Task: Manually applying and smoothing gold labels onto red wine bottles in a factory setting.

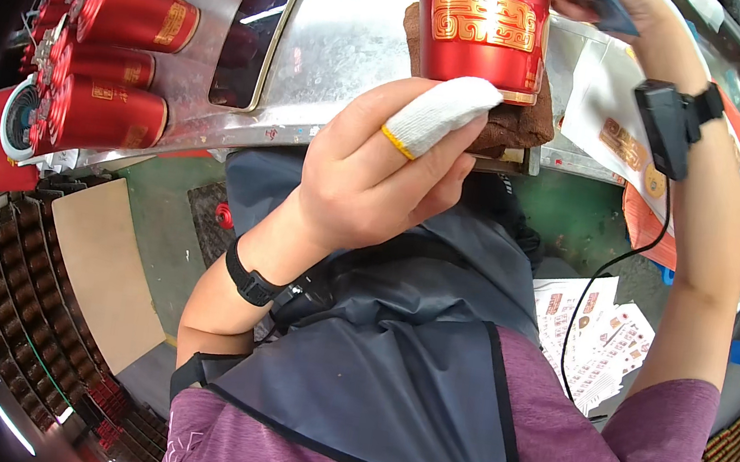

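Observation:
A shiny red canister (486, 45) with a gold pattern rests on a folded brown cloth (526, 125), its upper part cut off by the top edge. My left hand (380, 158) supports its near end, fingers curled, with a white cloth sleeve with a yellow rim (441, 114) over one finger. At the canister's far right side, my right hand (638, 3) grips a flat blue-grey piece (612, 9), like a scraper. Part of that hand lies out of view or behind the piece. A black device (662, 129) is strapped at my right wrist.
Several red canisters (109, 114) lie along the metal table (340, 35) at left, with a phone (254, 43) beside them. Printed sheets (613, 123) cover the right side. More papers (584, 343) lie lower. A black cable (586, 306) hangs by my right arm. Dark stacked racks (23, 307) stand at left.

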Demonstrator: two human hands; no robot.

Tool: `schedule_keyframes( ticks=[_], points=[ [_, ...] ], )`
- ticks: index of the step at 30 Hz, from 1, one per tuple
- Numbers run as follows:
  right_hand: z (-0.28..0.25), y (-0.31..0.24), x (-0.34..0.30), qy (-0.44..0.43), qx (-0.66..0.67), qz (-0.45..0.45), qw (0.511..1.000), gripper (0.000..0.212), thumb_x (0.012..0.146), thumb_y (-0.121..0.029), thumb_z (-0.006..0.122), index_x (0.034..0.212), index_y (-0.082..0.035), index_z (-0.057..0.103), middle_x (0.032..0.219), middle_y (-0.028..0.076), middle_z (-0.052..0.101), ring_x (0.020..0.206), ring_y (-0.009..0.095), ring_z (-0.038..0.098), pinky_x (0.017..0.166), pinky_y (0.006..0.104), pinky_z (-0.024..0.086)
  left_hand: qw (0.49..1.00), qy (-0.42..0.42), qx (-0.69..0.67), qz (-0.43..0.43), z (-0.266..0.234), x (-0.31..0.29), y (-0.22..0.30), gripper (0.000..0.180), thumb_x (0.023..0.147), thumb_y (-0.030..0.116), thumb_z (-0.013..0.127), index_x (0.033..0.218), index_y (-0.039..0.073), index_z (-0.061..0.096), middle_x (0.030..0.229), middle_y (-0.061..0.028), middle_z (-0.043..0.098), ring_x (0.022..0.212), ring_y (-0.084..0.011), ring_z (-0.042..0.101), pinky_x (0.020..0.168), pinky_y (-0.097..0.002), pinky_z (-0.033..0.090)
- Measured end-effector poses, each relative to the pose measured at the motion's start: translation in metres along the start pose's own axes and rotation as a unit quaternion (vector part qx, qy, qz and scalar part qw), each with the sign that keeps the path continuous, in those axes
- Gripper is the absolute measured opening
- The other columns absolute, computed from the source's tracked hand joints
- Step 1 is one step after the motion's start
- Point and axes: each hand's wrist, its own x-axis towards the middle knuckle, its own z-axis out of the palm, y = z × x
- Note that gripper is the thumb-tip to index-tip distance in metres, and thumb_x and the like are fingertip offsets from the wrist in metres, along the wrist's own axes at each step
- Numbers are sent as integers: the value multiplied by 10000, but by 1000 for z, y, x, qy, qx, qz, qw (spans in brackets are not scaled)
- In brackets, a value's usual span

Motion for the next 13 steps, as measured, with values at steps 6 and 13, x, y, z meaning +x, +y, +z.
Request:
schedule_keyframes(
  ticks=[6, 13],
  points=[
    [15, -4, -5, 75, -26, -39, 996, 360, 848, -341, 835, 1055, -66, 731, 748, 50, 687, 524, 86, 577, 425, 211, 420, 1000, -9, 14, -10, -3, -1, 2, 276, 864, 85, 706, 1121, 17, 780, 1188, -124, 724, 1022, -303, 674, 898, -386, 564],
    [5, -13, -6, -55, -182, -350, 917, 475, 885, -422, 801, 1233, -108, 727, 1071, 107, 762, 908, 202, 704, 870, 315, 569, 1000, -11, 16, 18, -3, 7, 1, 276, 868, 85, 709, 1127, 19, 779, 1180, -119, 728, 1021, -310, 677, 904, -390, 569]
  ],
)
